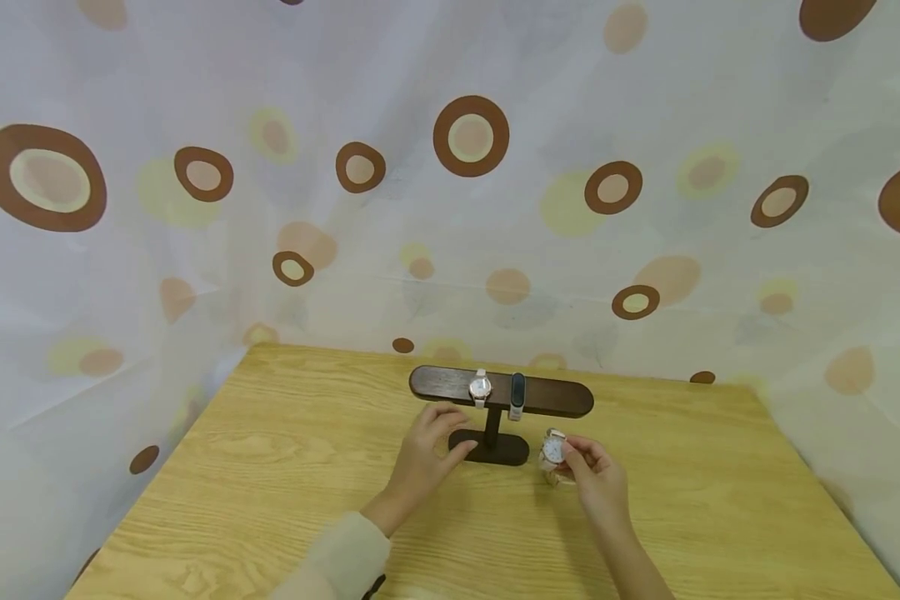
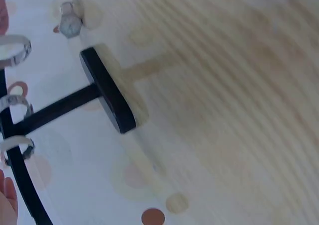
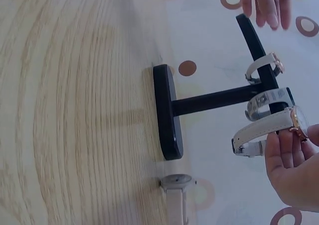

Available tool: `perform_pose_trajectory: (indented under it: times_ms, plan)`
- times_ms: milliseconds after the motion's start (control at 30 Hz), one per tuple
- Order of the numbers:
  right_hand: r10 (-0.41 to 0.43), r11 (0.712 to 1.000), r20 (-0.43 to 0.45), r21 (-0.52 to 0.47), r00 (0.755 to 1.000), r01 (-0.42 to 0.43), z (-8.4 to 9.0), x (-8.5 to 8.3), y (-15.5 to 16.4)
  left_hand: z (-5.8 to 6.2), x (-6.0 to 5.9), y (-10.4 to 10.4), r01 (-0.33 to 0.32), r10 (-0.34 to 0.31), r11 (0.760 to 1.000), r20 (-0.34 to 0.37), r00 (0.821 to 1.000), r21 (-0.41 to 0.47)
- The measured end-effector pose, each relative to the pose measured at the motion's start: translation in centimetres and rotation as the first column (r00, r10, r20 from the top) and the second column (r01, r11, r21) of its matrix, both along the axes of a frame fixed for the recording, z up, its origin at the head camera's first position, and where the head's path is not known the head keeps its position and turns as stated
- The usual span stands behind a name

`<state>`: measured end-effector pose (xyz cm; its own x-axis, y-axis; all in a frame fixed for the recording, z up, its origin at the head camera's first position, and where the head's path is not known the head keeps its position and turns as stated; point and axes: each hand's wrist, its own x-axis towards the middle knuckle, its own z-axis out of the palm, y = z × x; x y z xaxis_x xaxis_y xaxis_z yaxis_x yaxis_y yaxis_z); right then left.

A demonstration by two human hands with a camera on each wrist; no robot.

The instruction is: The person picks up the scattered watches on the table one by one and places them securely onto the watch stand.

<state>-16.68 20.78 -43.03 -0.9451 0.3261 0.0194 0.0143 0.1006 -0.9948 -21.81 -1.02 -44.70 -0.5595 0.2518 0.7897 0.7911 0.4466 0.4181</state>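
The person's left arm wears a long, cream-coloured sleeve (image 1: 341, 554) of soft, fuzzy-looking fabric that ends at the wrist in a loose cuff. A small dark strap or band shows just under that cuff. The left hand (image 1: 427, 450) is bare. The right hand (image 1: 596, 479) and forearm are bare too, with no sleeve.

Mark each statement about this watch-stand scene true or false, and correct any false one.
1. The dark wooden T-shaped stand carries two wristbands on its bar. True.
2. The right hand holds a white-strapped round watch. True.
3. The left hand holds a watch. False: it holds nothing, resting by the stand's base.
4. The stand lies toppled on the pale wooden table. False: it stands upright.
5. A dark slim band hangs on the bar. True.
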Motion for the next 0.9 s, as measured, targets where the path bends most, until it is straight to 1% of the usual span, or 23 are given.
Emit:
perform_pose_trajectory:
  times_ms: [67, 133, 267, 367, 533, 700, 900]
  plan:
    - [-0.013, 1.0, 0.009, -0.007, 1.0, 0.013, 0.0, -0.1, 0.5, 0.3, -0.6, -0.6, -0.028, 0.027, 0.999, -0.041, 0.999, -0.019]
    - [-0.026, 1.0, 0.017, -0.007, 1.0, 0.026, -0.1, -0.2, 1.1, 0.6, -1.3, -1.3, -0.046, 0.044, 0.998, -0.066, 0.997, -0.039]
    - [-0.055, 0.998, 0.032, 0.007, 0.998, 0.055, 0.0, -0.5, 2.1, 1.2, -2.4, -2.6, -0.073, 0.068, 0.995, -0.07, 0.995, -0.072]
    - [-0.068, 0.998, 0.035, 0.017, 0.997, 0.068, 0.0, -0.7, 2.8, 1.3, -3.1, -3.5, -0.095, 0.091, 0.992, -0.054, 0.994, -0.088]
    - [-0.082, 0.997, 0.041, 0.012, 0.996, 0.082, 0.0, -1.0, 3.6, 1.0, -3.9, -4.6, -0.131, 0.131, 0.986, -0.011, 0.991, -0.107]
    - [-0.109, 0.994, 0.021, 0.005, 0.994, 0.109, 0.0, -1.2, 3.9, 0.9, -4.4, -5.1, -0.127, 0.132, 0.985, 0.04, 0.99, -0.113]
    - [-0.126, 0.992, -0.023, -0.014, 0.992, 0.126, 0.5, -1.7, 4.0, 1.3, -4.8, -5.2, -0.112, 0.119, 0.986, 0.059, 0.991, -0.121]
